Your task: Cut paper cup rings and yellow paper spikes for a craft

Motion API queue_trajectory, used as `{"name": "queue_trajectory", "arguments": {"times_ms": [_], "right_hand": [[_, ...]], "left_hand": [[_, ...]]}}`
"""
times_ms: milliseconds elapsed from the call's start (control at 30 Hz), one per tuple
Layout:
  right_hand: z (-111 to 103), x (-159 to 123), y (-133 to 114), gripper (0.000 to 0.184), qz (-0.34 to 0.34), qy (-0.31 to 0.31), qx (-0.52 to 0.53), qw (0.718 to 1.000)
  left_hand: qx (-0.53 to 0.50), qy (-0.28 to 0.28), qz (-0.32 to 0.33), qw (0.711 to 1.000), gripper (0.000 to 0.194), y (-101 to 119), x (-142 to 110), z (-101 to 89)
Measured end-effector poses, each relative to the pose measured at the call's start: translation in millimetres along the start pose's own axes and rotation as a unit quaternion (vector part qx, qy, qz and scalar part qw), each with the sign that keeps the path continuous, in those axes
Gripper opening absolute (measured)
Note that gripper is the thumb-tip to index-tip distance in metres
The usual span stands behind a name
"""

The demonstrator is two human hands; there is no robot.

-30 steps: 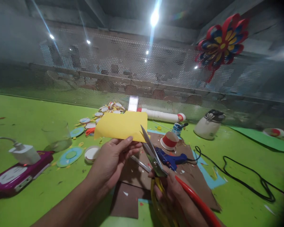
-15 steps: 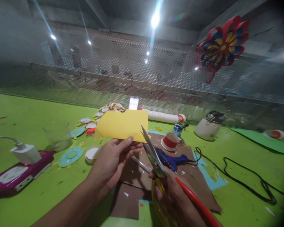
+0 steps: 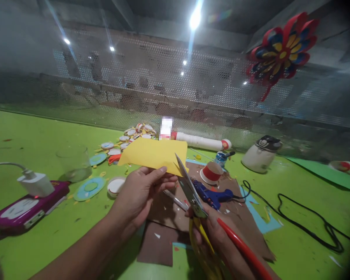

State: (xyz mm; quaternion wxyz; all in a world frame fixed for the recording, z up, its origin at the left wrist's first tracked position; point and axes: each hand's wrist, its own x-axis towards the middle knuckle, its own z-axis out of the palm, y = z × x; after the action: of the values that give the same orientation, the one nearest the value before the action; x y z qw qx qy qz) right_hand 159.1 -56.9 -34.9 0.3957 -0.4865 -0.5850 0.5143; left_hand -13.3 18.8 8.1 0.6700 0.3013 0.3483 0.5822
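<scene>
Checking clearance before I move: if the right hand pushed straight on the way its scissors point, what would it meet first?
Most likely the yellow sheet, held in the left hand: the scissors in the right hand overlap its right end in view, though whether they touch is unclear.

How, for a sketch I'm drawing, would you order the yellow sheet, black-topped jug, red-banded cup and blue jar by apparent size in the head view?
1. Yellow sheet
2. Black-topped jug
3. Red-banded cup
4. Blue jar
Nearness to the camera may enlarge the sheet.
</scene>
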Motion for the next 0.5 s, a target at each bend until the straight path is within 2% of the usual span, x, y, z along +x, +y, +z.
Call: {"name": "queue_trajectory", "arguments": {"times_ms": [233,500], "right_hand": [[2,2,4,0.055,-0.014,0.016,-0.001,1.0],[4,5,15,0.051,-0.014,0.033,0.053,0.998]], "left_hand": [[0.005,-0.002,-0.002,1.0,0.014,0,-1,-1.1],[0.013,0.009,-0.017,1.0,0.015,1,0,0.2]]}}
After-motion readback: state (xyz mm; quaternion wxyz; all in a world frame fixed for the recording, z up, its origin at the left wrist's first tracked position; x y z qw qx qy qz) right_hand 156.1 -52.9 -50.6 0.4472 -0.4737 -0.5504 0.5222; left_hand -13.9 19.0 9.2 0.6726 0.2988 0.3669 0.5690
